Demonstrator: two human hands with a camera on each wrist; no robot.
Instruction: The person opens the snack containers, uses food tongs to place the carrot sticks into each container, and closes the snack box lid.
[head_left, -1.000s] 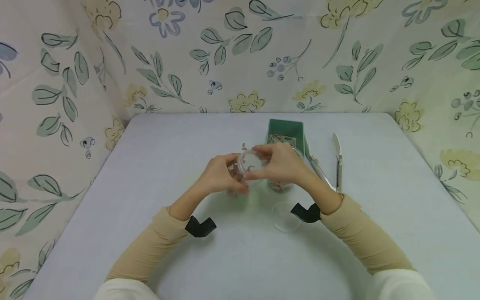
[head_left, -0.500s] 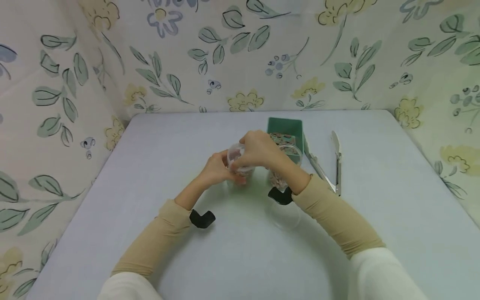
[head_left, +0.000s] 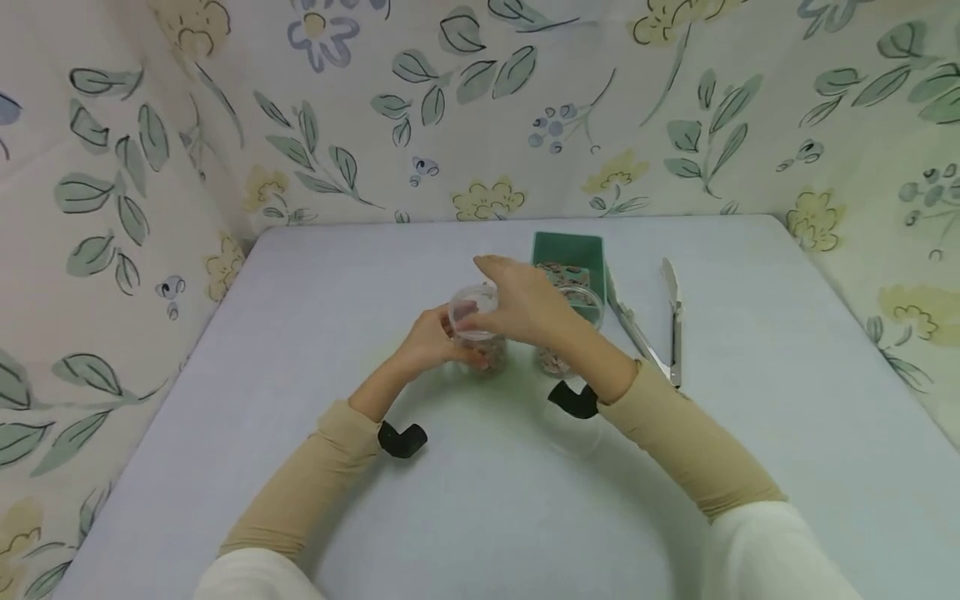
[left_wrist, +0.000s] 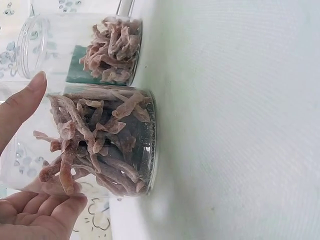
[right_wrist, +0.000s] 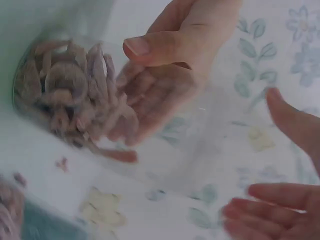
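A clear jar [left_wrist: 105, 140] of brownish dried strips stands upright, or nearly so, at the middle of the table. My left hand [head_left: 435, 340] wraps around its side, thumb on one face and fingers on the other. Over the jar's mouth is my right hand [head_left: 528, 304]; in the right wrist view its thumb [right_wrist: 295, 120] and fingers [right_wrist: 265, 207] are spread, with nothing gripped between them. Just to the right stands a second clear jar [left_wrist: 112, 52], holding similar strips low down. Part of it is hidden behind my right hand and forearm in the head view.
Behind the second jar sits a green tray [head_left: 570, 247] with a patterned packet inside. Metal tongs [head_left: 677, 321] lie spread to its right. A faint clear lid [head_left: 577, 446] lies in front. Small crumbs [right_wrist: 62, 164] are on the table.
The jar in my left hand went from tilted to upright. My right hand moved left with its rim, then its fingers spread away from it.
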